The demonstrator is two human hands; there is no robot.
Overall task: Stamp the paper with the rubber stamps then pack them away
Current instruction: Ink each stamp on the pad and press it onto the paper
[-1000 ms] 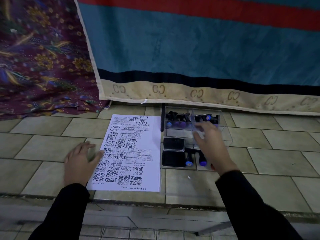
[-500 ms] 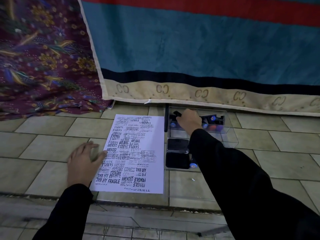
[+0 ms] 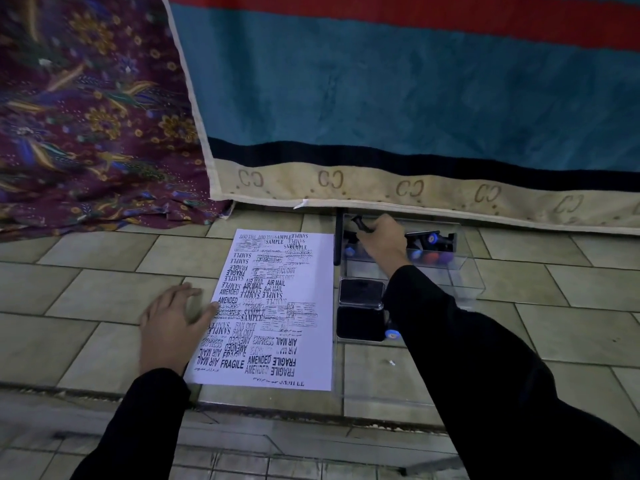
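Note:
A white paper [image 3: 311, 271] covered in black stamp prints lies on the tiled floor. My left hand [image 3: 173, 327] rests flat on the floor, fingertips on the paper's left edge. To the right of the paper stands a clear plastic box [image 3: 465, 271]. Several black stamps [image 3: 433, 242] with blue and red ends lie in its far part. Two black ink pads [image 3: 362, 308] sit in its near part, with one blue-ended stamp [image 3: 391, 334] beside them. My right hand [image 3: 382, 242] reaches into the far left of the box, closed around a black stamp handle [image 3: 360, 225].
A hanging blue, red and beige cloth [image 3: 381, 116] comes down right behind the box. A purple floral cloth [image 3: 86, 116] hangs at the left. A black rod [image 3: 338, 237] stands at the box's left far corner. The tiled step ends at an edge [image 3: 277, 410] near me.
My right hand moved from over the near stamps to the far left of the box and closed on a black stamp there. The left hand stayed on the paper's edge.

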